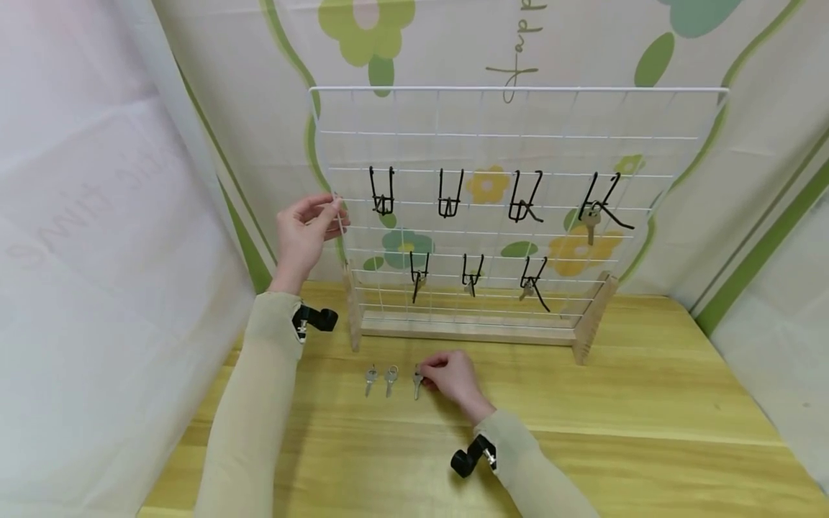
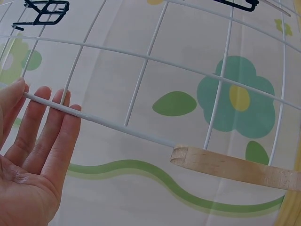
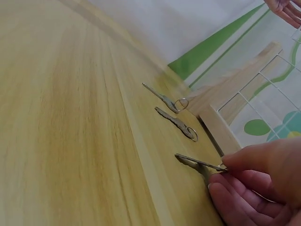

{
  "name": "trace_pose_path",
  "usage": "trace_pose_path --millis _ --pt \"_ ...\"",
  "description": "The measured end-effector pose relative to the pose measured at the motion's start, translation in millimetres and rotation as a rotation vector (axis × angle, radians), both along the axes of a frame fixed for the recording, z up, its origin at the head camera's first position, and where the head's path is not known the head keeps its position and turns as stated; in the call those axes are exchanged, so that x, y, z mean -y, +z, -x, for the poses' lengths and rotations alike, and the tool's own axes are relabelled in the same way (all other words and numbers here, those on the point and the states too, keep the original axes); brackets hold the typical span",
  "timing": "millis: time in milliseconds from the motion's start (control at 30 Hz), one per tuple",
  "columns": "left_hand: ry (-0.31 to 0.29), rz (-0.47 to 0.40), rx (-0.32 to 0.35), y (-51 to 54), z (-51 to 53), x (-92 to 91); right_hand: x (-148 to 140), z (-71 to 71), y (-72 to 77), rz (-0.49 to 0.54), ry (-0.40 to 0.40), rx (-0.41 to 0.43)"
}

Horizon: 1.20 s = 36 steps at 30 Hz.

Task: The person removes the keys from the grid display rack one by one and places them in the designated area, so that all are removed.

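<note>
A white wire grid rack on a wooden base stands on the table. My left hand pinches its left edge wire between thumb and fingers, which the left wrist view also shows. Down on the table my right hand pinches a key at its ring end; in the right wrist view the blade of this key points away from the fingertips. To its left lie two more keys, one nearer and one farther, each with a ring.
Black hooks hang in two rows on the grid, such as one at the upper left. A key hangs from the upper right hook, and small keys hang at the lower hooks. Patterned cloth stands behind.
</note>
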<state>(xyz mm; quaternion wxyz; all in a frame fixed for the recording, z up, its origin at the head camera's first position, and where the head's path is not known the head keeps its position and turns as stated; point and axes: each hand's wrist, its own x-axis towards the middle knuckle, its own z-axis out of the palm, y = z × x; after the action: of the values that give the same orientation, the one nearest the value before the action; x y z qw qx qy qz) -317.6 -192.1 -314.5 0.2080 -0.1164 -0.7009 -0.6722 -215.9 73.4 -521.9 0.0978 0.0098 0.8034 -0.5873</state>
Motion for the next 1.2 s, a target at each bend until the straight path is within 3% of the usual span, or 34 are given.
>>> trace_pose_path --millis 467,967,1200 --pt "0.001 -0.003 -0.015 2.2 0.2 -0.3 1.6 2.5 1.1 -0.101 0.044 -0.093" --pt "-0.016 -0.02 -0.014 1.1 0.0 0.2 2.7 1.4 2.9 -0.152 0.044 -0.105" --pt "-0.024 -0.024 -0.019 0.5 0.2 0.4 2.0 1.0 3.3 -0.128 0.045 -0.103"
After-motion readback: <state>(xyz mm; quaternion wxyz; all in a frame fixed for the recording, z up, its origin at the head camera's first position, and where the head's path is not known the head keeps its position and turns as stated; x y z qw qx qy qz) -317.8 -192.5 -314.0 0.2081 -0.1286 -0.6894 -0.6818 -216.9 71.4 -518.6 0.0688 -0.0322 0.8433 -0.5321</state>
